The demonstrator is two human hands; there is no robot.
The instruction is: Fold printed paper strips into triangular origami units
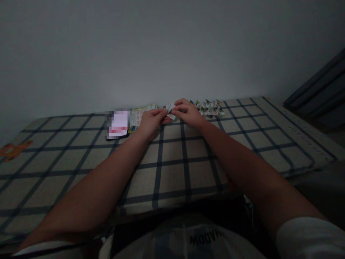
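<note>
My left hand (151,121) and my right hand (191,114) meet over the far side of the checked tablecloth (172,158). Both pinch a small folded piece of printed paper (170,107) between thumb and fingers. Just right of my right hand lies a cluster of small folded paper pieces (212,108), pointed and printed in white, green and orange. Left of my left hand rests a stack of colourful printed sheets (138,116), partly hidden by that hand.
A phone (118,124) with a lit, blurred-out screen sits beside the sheets. A pale wall (172,46) rises behind the table. An orange figure (14,150) marks the cloth at far left. Dark slatted furniture (320,93) stands at the right.
</note>
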